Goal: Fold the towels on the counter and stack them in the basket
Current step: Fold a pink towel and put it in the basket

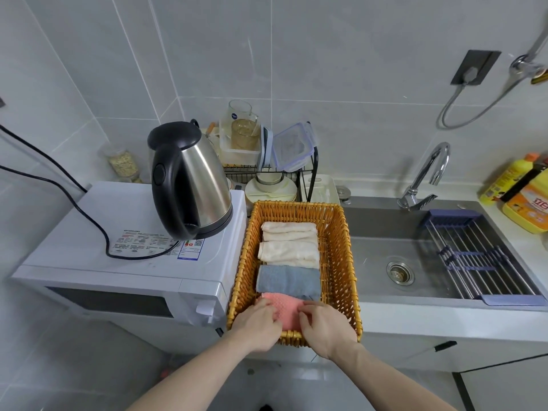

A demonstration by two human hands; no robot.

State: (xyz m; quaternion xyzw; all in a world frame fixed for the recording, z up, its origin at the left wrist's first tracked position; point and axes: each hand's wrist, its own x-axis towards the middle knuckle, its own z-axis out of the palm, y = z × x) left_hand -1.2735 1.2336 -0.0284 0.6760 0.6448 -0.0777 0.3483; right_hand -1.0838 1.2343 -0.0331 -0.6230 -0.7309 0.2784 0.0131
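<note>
One head-worn view, looking forward and steeply down, close above the wicker basket (338, 247) and sink (370, 256).

towels (289, 256) in basket (341, 247); kettle (192, 179) on microwave (118, 262) left

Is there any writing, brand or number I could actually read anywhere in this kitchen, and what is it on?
Nothing reads clearly.
Stickers on the microwave: small print, icons and a QR code, too small to read.
Glass jug: round blue logo, too blurred to read.
Yellow bottle and orange bottle by the sink: labels with large red characters, too blurred to read.
</note>
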